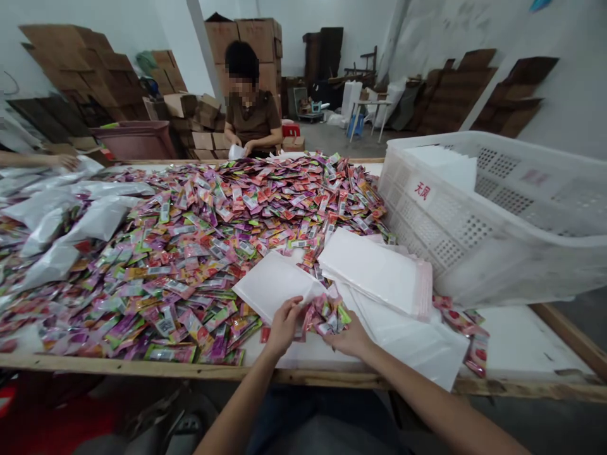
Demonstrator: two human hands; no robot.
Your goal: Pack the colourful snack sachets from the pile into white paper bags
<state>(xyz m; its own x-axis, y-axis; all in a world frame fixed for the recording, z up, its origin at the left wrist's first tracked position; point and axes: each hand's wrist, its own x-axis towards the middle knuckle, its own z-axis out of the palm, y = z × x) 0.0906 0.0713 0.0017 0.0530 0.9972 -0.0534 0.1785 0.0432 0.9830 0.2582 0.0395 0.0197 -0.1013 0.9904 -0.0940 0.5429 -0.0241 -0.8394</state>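
Observation:
My left hand point(284, 325) grips the open end of a white plastic bag point(275, 284) near the table's front edge. A small bunch of colourful snack packets point(328, 314) fills my right hand point(349, 338), held at the bag's mouth. Some of the packets overlap the bag's edge, and I cannot tell how many are inside it. Right beside my right hand lies a stack of flat white bags point(374, 268), with more white bags point(417, 347) under it. A wide heap of the same packets point(190, 253) spreads to the left and behind.
A white perforated crate point(446, 234) holding white sheets or bags stands on the right. Filled white bags point(104, 215) lie at the left. Across the table a person point(251, 120) handles a white item; another person's hand point(66, 162) is at far left. A wooden rim point(190, 368) edges the table.

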